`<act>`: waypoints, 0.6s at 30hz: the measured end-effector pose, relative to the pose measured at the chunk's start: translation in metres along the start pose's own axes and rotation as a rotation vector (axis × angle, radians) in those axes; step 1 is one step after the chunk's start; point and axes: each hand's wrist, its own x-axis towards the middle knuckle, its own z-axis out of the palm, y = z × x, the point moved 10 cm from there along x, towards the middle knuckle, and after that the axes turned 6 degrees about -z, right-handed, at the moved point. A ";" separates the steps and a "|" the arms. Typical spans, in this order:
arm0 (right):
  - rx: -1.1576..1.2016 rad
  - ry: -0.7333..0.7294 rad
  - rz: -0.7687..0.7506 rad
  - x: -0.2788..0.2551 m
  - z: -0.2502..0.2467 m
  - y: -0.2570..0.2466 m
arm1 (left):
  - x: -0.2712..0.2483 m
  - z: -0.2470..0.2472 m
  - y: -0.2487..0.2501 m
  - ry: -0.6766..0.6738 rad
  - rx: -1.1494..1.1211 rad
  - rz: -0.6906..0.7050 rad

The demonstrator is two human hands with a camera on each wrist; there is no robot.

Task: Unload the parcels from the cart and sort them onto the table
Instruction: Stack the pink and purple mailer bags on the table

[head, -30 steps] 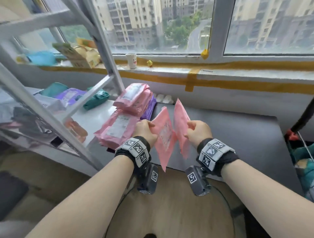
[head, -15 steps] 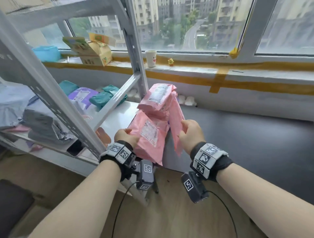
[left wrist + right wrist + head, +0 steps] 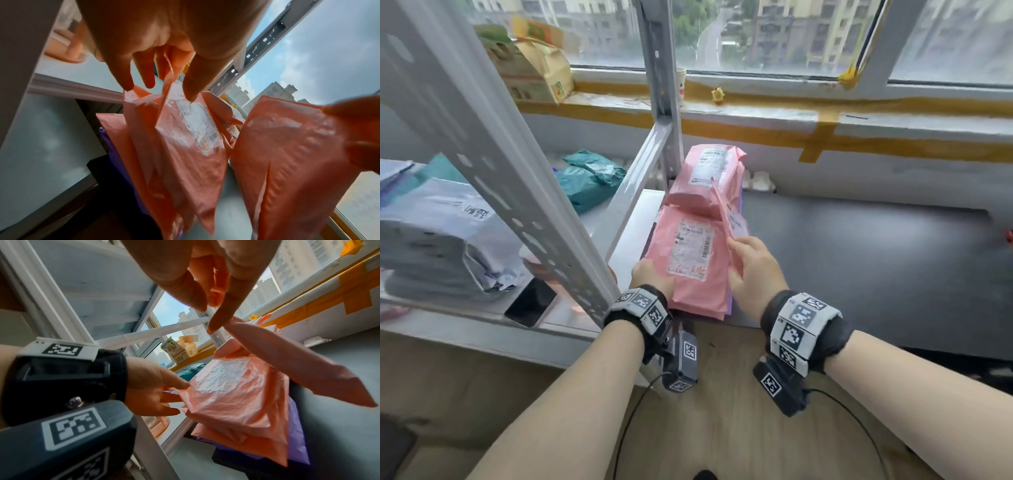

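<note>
A stack of pink parcels [image 3: 707, 174] lies at the left end of the dark table [image 3: 859, 260], on top of a purple parcel [image 3: 730, 303]. On the stack's near part lies a pink labelled parcel [image 3: 690, 253] [image 3: 185, 138] [image 3: 232, 386]. My left hand [image 3: 654, 274] [image 3: 164, 84] [image 3: 164, 391] pinches its near left corner, thumb on top. My right hand [image 3: 746, 260] [image 3: 207, 318] pinches a thin pink parcel [image 3: 726, 219] [image 3: 287, 154] [image 3: 287, 361], held on edge just right of the stack.
The grey metal cart frame [image 3: 524, 192] stands on the left, against the table. Its shelf carries grey parcels [image 3: 438, 240], teal parcels [image 3: 589, 178] and a phone [image 3: 530, 303]. A paper bag [image 3: 534, 75], a cup [image 3: 680, 85] and a yellow toy [image 3: 718, 95] sit on the windowsill.
Both hands moved left and forward to the pink stack. The left hand's parcel went from hanging upright to lying flat on the stack. The right hand's parcel remains on edge.
</note>
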 end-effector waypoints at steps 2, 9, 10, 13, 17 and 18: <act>-0.030 0.008 -0.036 0.000 0.009 -0.012 | 0.000 0.003 -0.001 -0.027 0.066 0.031; -0.078 -0.190 -0.149 -0.002 0.062 -0.053 | -0.012 -0.005 0.000 -0.037 0.029 0.100; -0.076 -0.220 -0.139 0.000 0.069 -0.054 | -0.015 -0.008 0.001 -0.048 -0.021 0.097; -0.066 -0.322 -0.073 0.010 0.084 -0.049 | -0.021 -0.018 0.000 -0.059 -0.257 0.048; -0.026 -0.398 -0.051 0.024 0.096 -0.044 | -0.024 -0.016 -0.010 -0.092 -0.495 -0.056; 0.011 -0.399 -0.032 0.026 0.099 -0.041 | -0.024 -0.015 -0.011 -0.102 -0.488 -0.059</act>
